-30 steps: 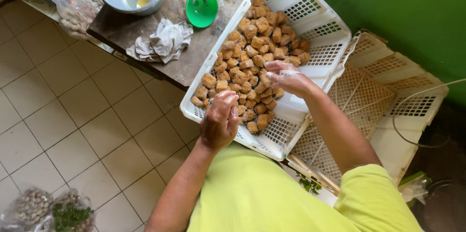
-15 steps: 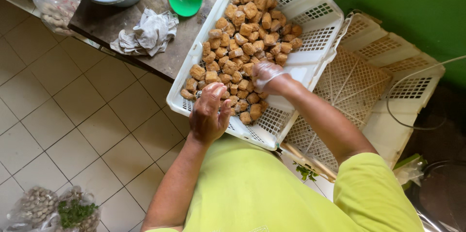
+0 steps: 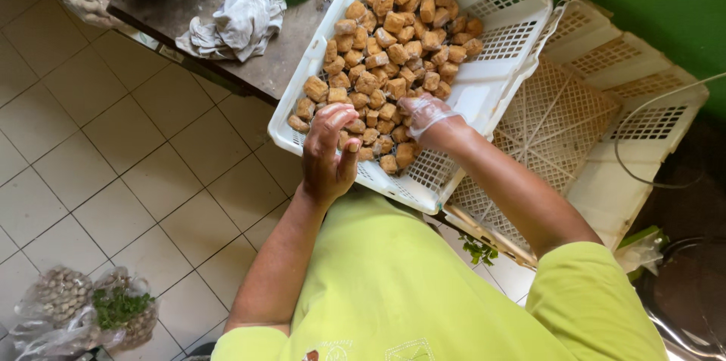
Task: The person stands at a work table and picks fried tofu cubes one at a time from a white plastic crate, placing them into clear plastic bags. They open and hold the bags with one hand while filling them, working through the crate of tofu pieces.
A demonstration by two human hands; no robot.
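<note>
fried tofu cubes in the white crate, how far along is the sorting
Done: nothing clearly finished; no separate sorted pile shows, and the second crate beside it holds none. In hand: the left hand hovers over the near edge of the white crate, while the right hand, in a clear glove, rests on the fried tofu cubes. Left: nearly the whole heap still fills the crate's left half.

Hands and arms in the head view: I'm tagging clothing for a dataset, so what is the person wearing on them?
The right hand wears a thin, clear disposable glove that ends at the wrist. The left hand is bare, with no glove, ring or watch visible. Both forearms are uncovered. Short sleeves of a plain yellow-green shirt cover the upper arms; small markings show on the shirt at the frame's bottom edge.
</note>
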